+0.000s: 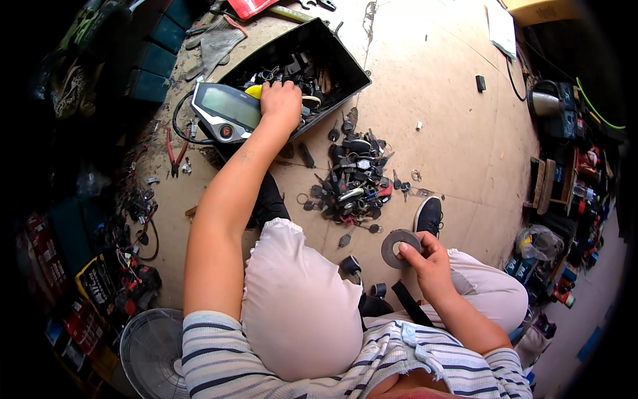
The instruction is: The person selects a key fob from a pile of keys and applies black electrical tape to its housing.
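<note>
My left hand (281, 103) reaches forward into a black box (342, 63) full of small dark parts, its fingers closed down among them; what it grips is hidden. A yellow piece (253, 91) lies just left of that hand. My right hand (428, 259) holds a grey roll of tape (399, 247) above my right knee. Between the two hands, a pile of keys and key fobs (355, 179) lies on the cardboard floor.
A grey display panel (222, 111) leans at the box's left side. Red-handled pliers (174, 151) lie further left. A fan (151, 349) stands at lower left. My black shoe (428, 216) sits by the pile. Cluttered shelves (571, 193) line the right.
</note>
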A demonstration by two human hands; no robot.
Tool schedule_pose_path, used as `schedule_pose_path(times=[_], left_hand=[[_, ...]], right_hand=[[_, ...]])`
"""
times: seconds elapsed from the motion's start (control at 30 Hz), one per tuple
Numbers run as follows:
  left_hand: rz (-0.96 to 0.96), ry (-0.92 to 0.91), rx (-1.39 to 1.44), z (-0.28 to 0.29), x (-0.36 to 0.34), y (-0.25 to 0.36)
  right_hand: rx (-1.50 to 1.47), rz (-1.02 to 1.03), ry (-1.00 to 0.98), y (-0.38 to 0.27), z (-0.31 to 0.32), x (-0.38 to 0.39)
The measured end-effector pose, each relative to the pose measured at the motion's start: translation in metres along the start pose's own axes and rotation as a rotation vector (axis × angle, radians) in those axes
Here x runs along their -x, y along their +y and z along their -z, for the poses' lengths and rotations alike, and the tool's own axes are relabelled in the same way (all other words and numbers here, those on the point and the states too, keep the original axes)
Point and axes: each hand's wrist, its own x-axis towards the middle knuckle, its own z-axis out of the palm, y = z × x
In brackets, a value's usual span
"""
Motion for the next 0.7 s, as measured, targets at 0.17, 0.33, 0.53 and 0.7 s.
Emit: schedule_pose_path(times=[0.17, 0.33, 0.53, 0.7], left_hand=[[-0.053, 0.078, -0.007, 0.011, 0.011, -0.01], [0.096, 0.466, 0.481, 0.04, 0.016, -0.033], [0.43, 0.596, 1.263, 0.063, 0.03, -0.044], [0.525, 0.578, 1.338, 0.051, 0.044, -0.052]], right_hand=[[-0.015, -0.007, 0.004, 0.001, 0.003, -0.001], [-0.019, 0.0, 0.021, -0.001, 0.002, -0.003], [-0.031, -0.026, 0.032, 0.001, 0.001, -0.002], [0.0, -0.019, 0.028, 0.002, 0.002, -0.003]])
